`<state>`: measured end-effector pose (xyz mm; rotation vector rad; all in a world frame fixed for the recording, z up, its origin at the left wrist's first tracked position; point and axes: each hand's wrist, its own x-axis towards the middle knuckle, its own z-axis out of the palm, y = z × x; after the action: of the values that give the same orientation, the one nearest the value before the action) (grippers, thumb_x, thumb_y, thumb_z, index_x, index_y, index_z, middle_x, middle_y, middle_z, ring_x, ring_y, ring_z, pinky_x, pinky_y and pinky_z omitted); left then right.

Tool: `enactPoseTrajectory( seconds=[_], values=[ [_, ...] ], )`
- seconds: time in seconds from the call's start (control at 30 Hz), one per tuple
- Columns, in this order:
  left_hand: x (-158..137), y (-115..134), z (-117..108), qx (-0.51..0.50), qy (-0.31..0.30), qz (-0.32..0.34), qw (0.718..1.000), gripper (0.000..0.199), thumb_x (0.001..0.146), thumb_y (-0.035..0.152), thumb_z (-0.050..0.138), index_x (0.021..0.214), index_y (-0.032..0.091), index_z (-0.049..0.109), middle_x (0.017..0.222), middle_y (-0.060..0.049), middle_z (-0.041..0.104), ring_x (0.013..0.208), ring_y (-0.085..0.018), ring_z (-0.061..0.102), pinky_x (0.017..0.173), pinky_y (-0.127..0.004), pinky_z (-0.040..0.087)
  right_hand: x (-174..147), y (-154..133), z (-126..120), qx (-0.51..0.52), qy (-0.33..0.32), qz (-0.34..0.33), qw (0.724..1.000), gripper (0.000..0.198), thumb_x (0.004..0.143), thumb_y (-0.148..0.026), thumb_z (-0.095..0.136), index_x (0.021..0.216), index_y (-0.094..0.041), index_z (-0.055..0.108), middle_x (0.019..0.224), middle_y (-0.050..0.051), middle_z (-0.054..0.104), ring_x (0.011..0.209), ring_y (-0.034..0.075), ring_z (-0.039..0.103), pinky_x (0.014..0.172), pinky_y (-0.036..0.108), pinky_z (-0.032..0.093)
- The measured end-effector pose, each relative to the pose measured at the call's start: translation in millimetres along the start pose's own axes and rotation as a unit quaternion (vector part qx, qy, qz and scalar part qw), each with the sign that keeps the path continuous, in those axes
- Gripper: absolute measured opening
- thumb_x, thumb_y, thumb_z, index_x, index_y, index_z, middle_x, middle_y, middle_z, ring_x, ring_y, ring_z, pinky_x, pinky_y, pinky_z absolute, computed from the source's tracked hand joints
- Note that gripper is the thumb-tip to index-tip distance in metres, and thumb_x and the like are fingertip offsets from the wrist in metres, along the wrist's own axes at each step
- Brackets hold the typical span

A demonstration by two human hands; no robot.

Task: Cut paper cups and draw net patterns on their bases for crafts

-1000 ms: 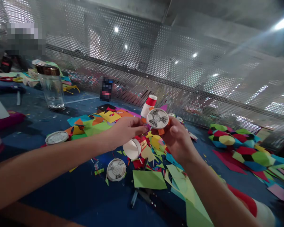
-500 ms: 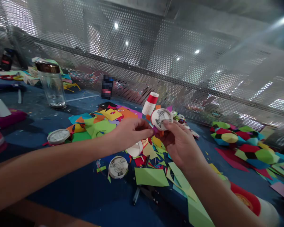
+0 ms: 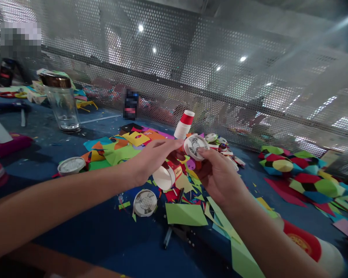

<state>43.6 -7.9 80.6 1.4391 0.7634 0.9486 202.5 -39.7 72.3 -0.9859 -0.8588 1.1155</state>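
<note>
My right hand grips a round white paper-cup base with black pen drawing on its face, thumb over the front. A purple paper piece with small dark dots sticks out below it. My left hand reaches to its left edge, fingertips together against the rim near an orange bit; what exactly they pinch is partly hidden. Under my hands, a white paper cup lies on its side. Closer to me rests another drawn cup base on the blue table.
Coloured paper scraps spread across the middle. A stack of paper cups stands behind. To the left are a glass jar and another cup base. Patchwork paper shapes and a red-and-white cup lie right. Perforated metal panels rise beyond.
My left fingers have let go of the purple piece and moved up to the cup base's left edge. The cup base has shifted slightly left and tilted in my right hand.
</note>
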Motion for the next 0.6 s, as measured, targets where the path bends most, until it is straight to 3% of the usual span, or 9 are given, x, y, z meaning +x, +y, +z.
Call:
enactPoseTrajectory(
  seconds=[0.27, 0.47, 0.53, 0.57, 0.6],
  values=[
    [1.3, -1.7, -3.9, 0.014, -0.001, -0.014, 1.000, 0.029, 0.078, 0.047, 0.064, 0.075, 0.018, 0.069, 0.079, -0.004, 0.070, 0.066, -0.014, 0.060, 0.056, -0.024, 0.046, -1.6, 4.2, -0.1, -0.006, -0.013, -0.011, 1.000, 0.022, 0.060, -0.028, 0.085, 0.078, -0.020, 0.074, 0.070, -0.002, 0.070, 0.055, 0.011, 0.057, 0.049, 0.022, 0.046],
    [3.5, 8.1, -15.5, 0.085, -0.034, 0.003, 0.996, 0.035, 0.082, 0.050, 0.063, 0.077, 0.016, 0.069, 0.079, -0.005, 0.071, 0.069, -0.016, 0.062, 0.062, -0.028, 0.048, -0.4, -3.9, -4.2, -0.027, -0.037, 0.014, 0.999, 0.016, 0.063, -0.029, 0.082, 0.072, -0.020, 0.072, 0.065, -0.003, 0.067, 0.053, 0.009, 0.055, 0.048, 0.019, 0.046],
    [5.2, 10.9, -25.0, 0.165, -0.037, 0.071, 0.983, 0.041, 0.076, 0.054, 0.074, 0.091, 0.015, 0.070, 0.088, -0.006, 0.072, 0.078, -0.019, 0.064, 0.070, -0.031, 0.051, 1.5, -10.5, -6.1, -0.044, -0.056, 0.036, 0.997, 0.014, 0.063, -0.027, 0.081, 0.068, -0.019, 0.071, 0.060, -0.003, 0.063, 0.050, 0.009, 0.053, 0.046, 0.018, 0.046],
    [5.9, 11.2, -29.9, 0.237, -0.027, 0.152, 0.959, 0.054, 0.070, 0.056, 0.081, 0.105, 0.016, 0.068, 0.099, -0.007, 0.071, 0.086, -0.022, 0.065, 0.076, -0.033, 0.053, 2.4, -14.0, -6.3, -0.053, -0.068, 0.047, 0.995, 0.013, 0.064, -0.026, 0.081, 0.068, -0.019, 0.071, 0.059, -0.003, 0.062, 0.050, 0.009, 0.052, 0.046, 0.018, 0.047],
    [6.5, 10.8, -34.5, 0.305, -0.008, 0.255, 0.918, 0.070, 0.065, 0.057, 0.086, 0.118, 0.017, 0.063, 0.112, -0.009, 0.069, 0.098, -0.024, 0.065, 0.084, -0.036, 0.053, 3.1, -17.3, -5.8, -0.062, -0.080, 0.057, 0.993, 0.012, 0.065, -0.025, 0.080, 0.070, -0.018, 0.072, 0.060, -0.003, 0.063, 0.049, 0.008, 0.052, 0.046, 0.018, 0.047]
  ],
)
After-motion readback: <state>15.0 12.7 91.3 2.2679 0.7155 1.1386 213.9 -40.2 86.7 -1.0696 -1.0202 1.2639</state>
